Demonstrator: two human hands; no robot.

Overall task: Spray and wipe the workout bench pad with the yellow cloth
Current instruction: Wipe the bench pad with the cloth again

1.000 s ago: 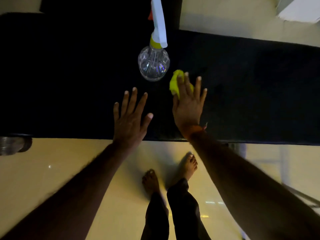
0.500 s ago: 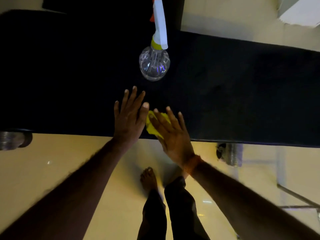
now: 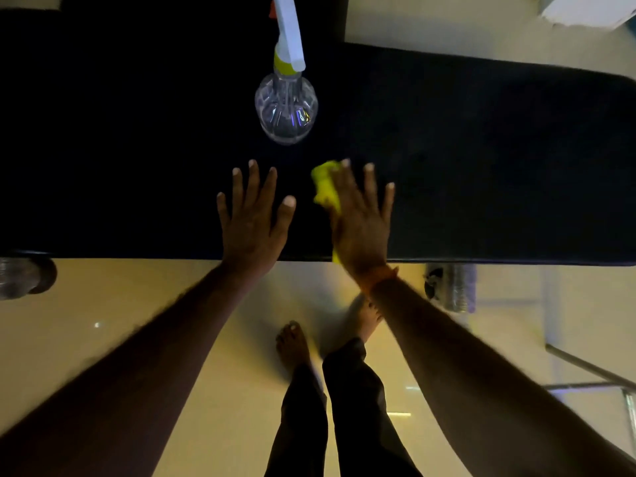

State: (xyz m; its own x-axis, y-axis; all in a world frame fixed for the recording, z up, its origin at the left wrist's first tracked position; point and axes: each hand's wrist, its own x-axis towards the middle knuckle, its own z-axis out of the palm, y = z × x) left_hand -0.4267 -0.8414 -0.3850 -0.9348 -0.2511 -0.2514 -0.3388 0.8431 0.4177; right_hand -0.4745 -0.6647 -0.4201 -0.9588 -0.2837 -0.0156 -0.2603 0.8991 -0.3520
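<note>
Bench pad [image 3: 481,160] fills the upper half of the head view as a dark slab. Its left part is so black that its outline is lost, and its far-left end runs out of the picture. Most of the yellow cloth [image 3: 325,187] is hidden under the right hand [image 3: 361,228]. Only a crumpled lobe by the index finger and a sliver at the pad's near edge show, both smeared by motion blur. The spray bottle [image 3: 286,108] stands upright on the pad beyond the hands, with the top of its white trigger head cut off by the frame. A shiny metal part [image 3: 24,277] at the left edge and another [image 3: 451,287] below the pad's near edge are too blurred to identify.

Half a second ago the right hand lay angled leftward at the near edge, with the cloth touching the left thumb. It has since swung rightward and further onto the pad, its fingers pointing away from the person, and a gap has opened between the two hands. The left hand [image 3: 253,225] and the bottle have kept their places.

The left hand lies flat on the pad with its fingers spread wide, holding nothing. The right hand is also flat, its fingers straight and slightly apart, pressing the cloth down against the pad near the front edge. Below, two bare feet [image 3: 292,342] stand on the pale floor [image 3: 103,321].
</note>
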